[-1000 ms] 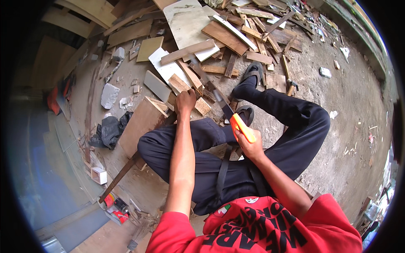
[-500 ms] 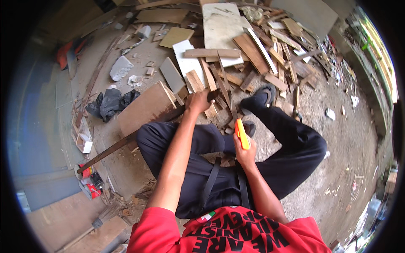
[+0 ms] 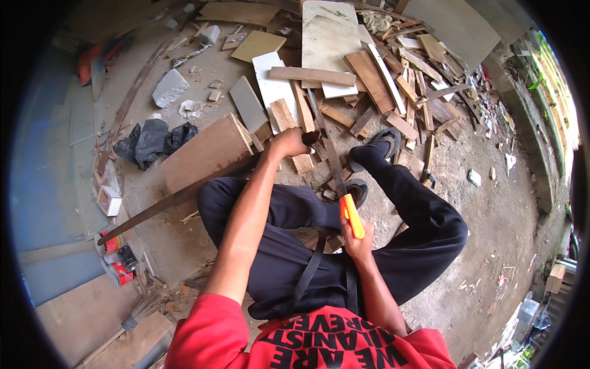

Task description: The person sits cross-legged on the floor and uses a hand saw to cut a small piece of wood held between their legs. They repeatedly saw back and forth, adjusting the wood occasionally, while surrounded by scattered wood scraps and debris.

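My right hand is closed around the yellow-orange handle of a handsaw. Its long dark blade points away from me and passes just right of the end of a long dark wooden board. My left hand grips that board near its far end, fingers wrapped over it. The board slants across my left thigh, and its other end reaches down to the left by some red-labelled cans. Whether the saw teeth touch the wood cannot be made out.
Scrap wood lies heaped ahead of my feet. A brown panel leans at the left, beside a black plastic bag. A hammer-like tool lies right of my foot. A broom rests at lower left.
My right hand has drawn the saw back toward my body, its blade sliding along beside the board's end. My left hand keeps its grip on the board. The view has shifted slightly.
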`<action>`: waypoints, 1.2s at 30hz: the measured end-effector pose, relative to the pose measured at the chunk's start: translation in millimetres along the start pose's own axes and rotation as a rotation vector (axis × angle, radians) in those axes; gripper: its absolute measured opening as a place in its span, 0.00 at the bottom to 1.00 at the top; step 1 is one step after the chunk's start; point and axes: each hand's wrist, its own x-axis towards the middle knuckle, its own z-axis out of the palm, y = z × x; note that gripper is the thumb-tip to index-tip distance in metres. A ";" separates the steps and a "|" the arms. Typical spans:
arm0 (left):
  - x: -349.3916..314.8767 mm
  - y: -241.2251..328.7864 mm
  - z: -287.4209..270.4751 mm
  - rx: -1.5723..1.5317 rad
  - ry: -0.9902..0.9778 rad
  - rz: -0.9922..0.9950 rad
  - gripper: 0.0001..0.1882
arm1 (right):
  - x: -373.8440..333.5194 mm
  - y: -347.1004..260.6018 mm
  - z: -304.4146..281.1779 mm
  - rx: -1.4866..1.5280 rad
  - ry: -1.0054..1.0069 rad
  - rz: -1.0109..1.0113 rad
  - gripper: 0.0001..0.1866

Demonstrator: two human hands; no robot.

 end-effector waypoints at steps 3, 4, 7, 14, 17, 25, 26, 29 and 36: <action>3.2 1.2 -7.1 -0.102 -0.124 -0.095 0.29 | -9.7 1.2 1.5 -0.040 -0.005 -0.032 0.06; 2.5 3.0 -12.4 -0.132 -0.148 -0.098 0.27 | -10.4 1.3 2.6 -0.003 -0.008 0.002 0.06; 14.0 -1.2 -19.0 -0.101 -0.171 -0.007 0.30 | -9.6 4.1 3.6 0.032 -0.003 0.028 0.07; 16.8 -4.8 -23.3 -0.388 -0.357 -0.098 0.13 | 0.7 -23.1 -10.9 -0.055 -0.041 -0.112 0.07; 18.0 -15.6 -22.4 -0.287 -0.306 -0.065 0.15 | 4.1 -32.9 -7.3 0.000 -0.066 -0.046 0.07; 7.9 -0.2 -24.7 -0.134 -0.171 -0.066 0.22 | -1.5 -23.0 -7.2 0.001 -0.058 -0.071 0.11; 9.7 -0.9 -25.1 -0.127 -0.217 -0.133 0.22 | -3.4 -22.0 -8.2 0.006 -0.057 -0.070 0.11; 9.0 -1.4 -27.8 -0.133 -0.205 -0.119 0.23 | -8.7 -16.8 -11.4 0.056 -0.077 0.037 0.11; -7.1 -10.6 19.6 0.350 0.465 0.020 0.06 | 1.3 -50.3 -8.8 0.023 -0.135 0.065 0.15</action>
